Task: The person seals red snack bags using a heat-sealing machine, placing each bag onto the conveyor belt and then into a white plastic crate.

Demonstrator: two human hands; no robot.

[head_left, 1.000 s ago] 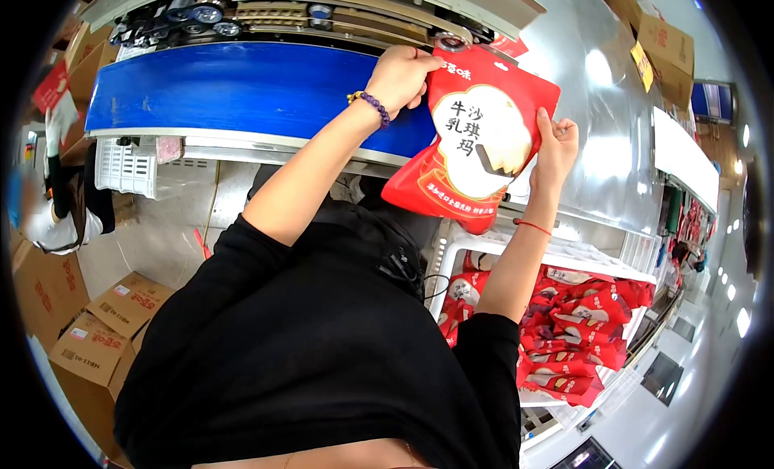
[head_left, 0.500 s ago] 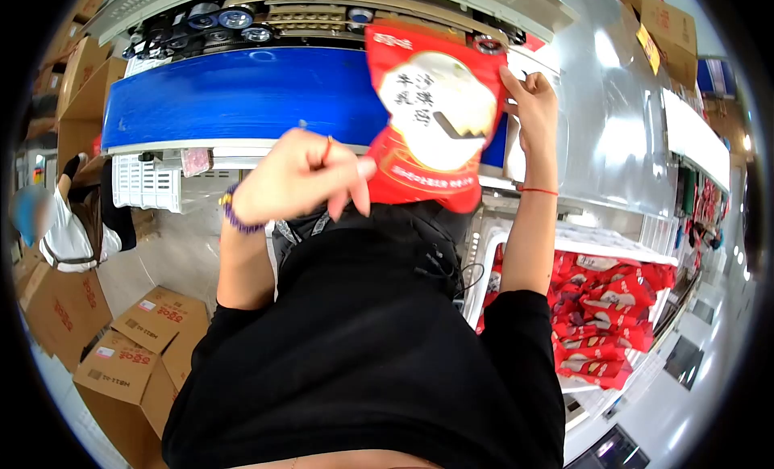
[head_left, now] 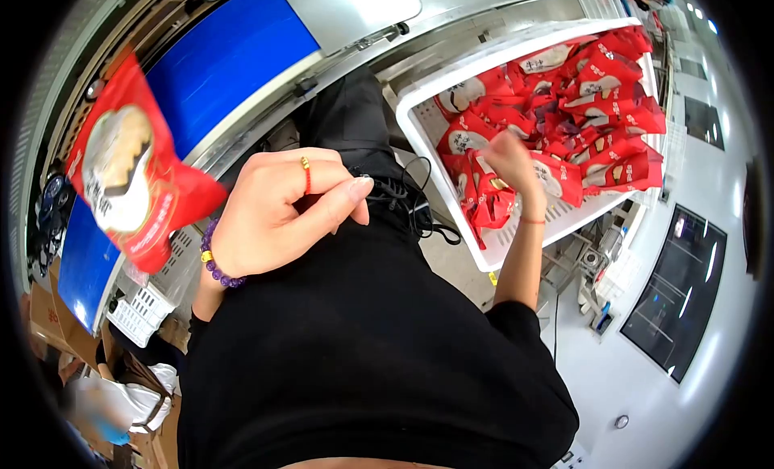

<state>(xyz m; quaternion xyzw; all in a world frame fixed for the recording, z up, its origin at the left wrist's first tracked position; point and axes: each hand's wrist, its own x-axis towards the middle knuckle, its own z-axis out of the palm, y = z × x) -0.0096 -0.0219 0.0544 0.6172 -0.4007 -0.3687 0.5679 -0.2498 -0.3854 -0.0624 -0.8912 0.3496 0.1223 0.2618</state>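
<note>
My left hand (head_left: 286,207) is closed in front of my body, its thumb pressed against curled fingers; I cannot tell what they hold. Beaded purple and gold strings circle its wrist, and a red band is on one finger. Left of it, a red printed bag (head_left: 133,166) stands tilted over the blue conveyor belt (head_left: 222,58), its lower corner overlapping the edge of the hand in this view. My right hand (head_left: 509,158) reaches into a white tub (head_left: 419,118) of red printed bags (head_left: 601,90), its fingers smeared by motion just over the nearer bags.
A metal surface (head_left: 347,13) adjoins the belt's right end. White crates (head_left: 141,312) sit below the belt at left, and a person in white (head_left: 149,404) is beyond them, near cardboard boxes (head_left: 52,320). A black cable (head_left: 439,231) hangs by my waist.
My view has turned right toward the tub. My right hand has let go of the red bag's corner and moved over the tub; the bag is now left of my left hand.
</note>
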